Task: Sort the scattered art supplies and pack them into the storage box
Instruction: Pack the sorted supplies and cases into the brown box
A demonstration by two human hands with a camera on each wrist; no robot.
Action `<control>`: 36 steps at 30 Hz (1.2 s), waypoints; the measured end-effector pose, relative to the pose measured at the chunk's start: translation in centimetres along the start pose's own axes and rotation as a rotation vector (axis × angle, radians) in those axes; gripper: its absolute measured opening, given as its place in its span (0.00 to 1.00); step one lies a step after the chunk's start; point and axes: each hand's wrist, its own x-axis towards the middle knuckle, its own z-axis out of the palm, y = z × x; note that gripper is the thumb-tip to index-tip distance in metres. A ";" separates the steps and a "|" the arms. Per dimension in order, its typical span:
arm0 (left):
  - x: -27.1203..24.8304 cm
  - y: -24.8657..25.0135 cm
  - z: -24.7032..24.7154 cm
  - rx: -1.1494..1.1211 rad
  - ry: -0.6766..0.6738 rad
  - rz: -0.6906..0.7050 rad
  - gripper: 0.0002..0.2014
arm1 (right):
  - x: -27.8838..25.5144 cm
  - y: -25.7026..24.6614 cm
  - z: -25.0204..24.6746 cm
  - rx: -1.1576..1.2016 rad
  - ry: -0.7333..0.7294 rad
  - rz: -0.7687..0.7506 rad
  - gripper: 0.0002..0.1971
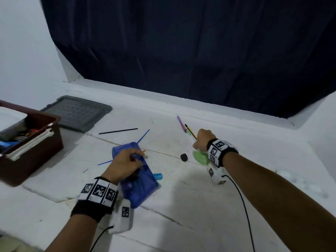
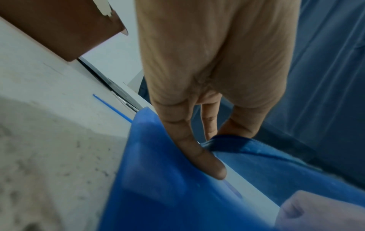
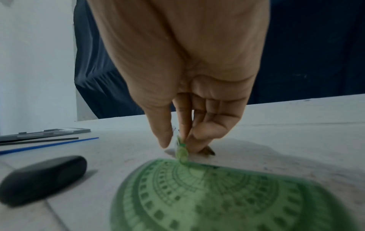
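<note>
- A plain domestic room is indicated: bare white walls (image 1: pixel 21 51), a dark curtain (image 1: pixel 200 51) hung behind.
- A scuffed white work surface (image 1: pixel 181 206) is noted.

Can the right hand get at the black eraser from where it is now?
Probably yes. The black eraser lies in the open on the table, just left of the right hand. But that hand is already pinching a green ruler.

1. One brown storage box (image 1: pixel 34 150) is sitting there, plus one grey lid (image 1: pixel 77 112).
2. One blue pouch (image 1: pixel 140 186).
3. Two thin blue sticks (image 1: pixel 143 136) are lying around.
4. One black paintbrush (image 1: pixel 114 132).
5. One green protractor (image 3: pixel 227 197).
6. One black eraser (image 1: pixel 184 157).
</note>
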 end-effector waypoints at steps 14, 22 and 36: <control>-1.3 1.1 0.4 -0.001 0.086 -0.061 0.15 | 3.1 0.3 -0.8 -0.115 -0.061 -0.026 0.17; -1.7 0.8 0.3 -0.004 0.110 -0.046 0.16 | 1.9 0.1 -0.3 -0.189 -0.021 -0.031 0.08; -2.3 -0.4 -3.1 0.071 0.112 0.051 0.23 | -13.7 -5.8 0.9 0.776 -0.342 -0.212 0.11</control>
